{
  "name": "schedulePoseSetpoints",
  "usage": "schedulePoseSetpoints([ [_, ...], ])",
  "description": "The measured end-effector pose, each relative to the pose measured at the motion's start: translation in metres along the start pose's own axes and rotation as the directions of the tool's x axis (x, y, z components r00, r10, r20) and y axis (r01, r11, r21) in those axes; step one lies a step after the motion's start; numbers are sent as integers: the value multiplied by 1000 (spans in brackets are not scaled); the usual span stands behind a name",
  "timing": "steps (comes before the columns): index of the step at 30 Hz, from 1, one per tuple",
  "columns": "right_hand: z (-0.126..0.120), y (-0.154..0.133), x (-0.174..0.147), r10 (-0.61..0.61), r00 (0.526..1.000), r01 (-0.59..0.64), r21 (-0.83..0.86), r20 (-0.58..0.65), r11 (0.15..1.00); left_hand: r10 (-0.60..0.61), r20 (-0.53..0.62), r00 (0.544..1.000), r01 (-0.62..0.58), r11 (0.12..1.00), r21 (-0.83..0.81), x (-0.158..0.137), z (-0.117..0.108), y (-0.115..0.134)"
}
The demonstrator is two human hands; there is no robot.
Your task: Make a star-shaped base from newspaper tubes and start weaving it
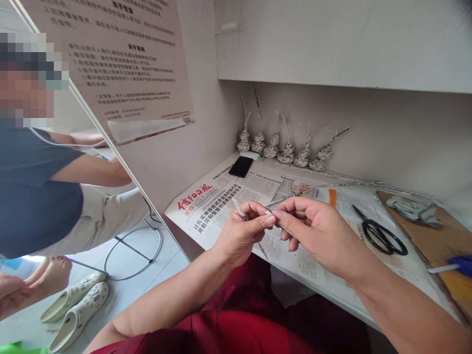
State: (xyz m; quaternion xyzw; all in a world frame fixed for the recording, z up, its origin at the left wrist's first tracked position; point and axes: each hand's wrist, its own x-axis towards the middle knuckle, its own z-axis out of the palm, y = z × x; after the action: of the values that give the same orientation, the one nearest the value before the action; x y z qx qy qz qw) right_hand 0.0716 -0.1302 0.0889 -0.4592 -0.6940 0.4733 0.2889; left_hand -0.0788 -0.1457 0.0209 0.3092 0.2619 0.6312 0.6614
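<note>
My left hand (245,231) is closed on a thin rolled newspaper strip (239,209). One pointed end sticks out above its fingers and a thin end hangs below them. Close beside it, my right hand (313,226) pinches a thin paper piece, thumb and fingertips meeting those of the left. Whether both hands hold one strip or two I cannot tell, as the fingers hide the middle. The hands are above the front of a desk covered with newspaper (221,206). Black-handled scissors (381,236) lie with blades apart to the right of my right hand.
Several gourd-shaped woven paper pieces (285,152) stand along the back wall. A black phone (241,166) lies before them. Long paper rods (354,184), a crumpled cloth (413,210) and a blue-handled tool (460,264) are at right. Another person (33,187) sits beyond the left partition.
</note>
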Motion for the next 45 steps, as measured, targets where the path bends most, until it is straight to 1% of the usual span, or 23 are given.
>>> schedulePoseSetpoints([
  [3,2,-6,3,31,999,-31,24,27,999,-19,-8,1000,19,999,-35,1,-2,2],
  [8,5,-14,6,59,998,-60,12,12,998,-34,6,999,34,997,-76,2,-5,6],
  [11,7,-16,9,95,995,-96,23,36,995,-46,-1,999,46,996,-80,1,-8,9],
  [14,9,-14,11,94,993,-98,50,72,994,-35,4,999,35,996,-78,-1,-10,12],
  [17,11,-14,12,88,993,-96,90,80,991,-15,24,1000,17,998,-59,-2,-12,14],
  [23,16,-13,8,130,985,-148,177,112,973,-9,37,999,9,1000,-5,-4,-14,14],
  [25,16,-12,6,158,977,-191,246,146,950,-15,41,999,14,1000,8,-5,-15,12],
  [28,14,-8,3,210,951,-277,326,227,904,-40,56,998,39,999,22,-8,-16,10],
  [32,13,-2,-5,239,921,-352,395,306,849,-38,122,992,33,999,40,-12,-17,8],
  [34,13,0,-10,241,903,-386,429,355,817,-28,148,989,22,999,46,-14,-16,8],
  [37,13,3,-19,229,875,-430,471,426,770,-58,190,980,50,998,46,-19,-12,9],
  [41,12,10,-29,219,857,-464,514,466,721,-73,251,965,68,997,30,-24,-6,9],
  [45,11,20,-36,198,845,-477,532,497,700,-91,269,959,92,996,6,-27,-1,5],
])
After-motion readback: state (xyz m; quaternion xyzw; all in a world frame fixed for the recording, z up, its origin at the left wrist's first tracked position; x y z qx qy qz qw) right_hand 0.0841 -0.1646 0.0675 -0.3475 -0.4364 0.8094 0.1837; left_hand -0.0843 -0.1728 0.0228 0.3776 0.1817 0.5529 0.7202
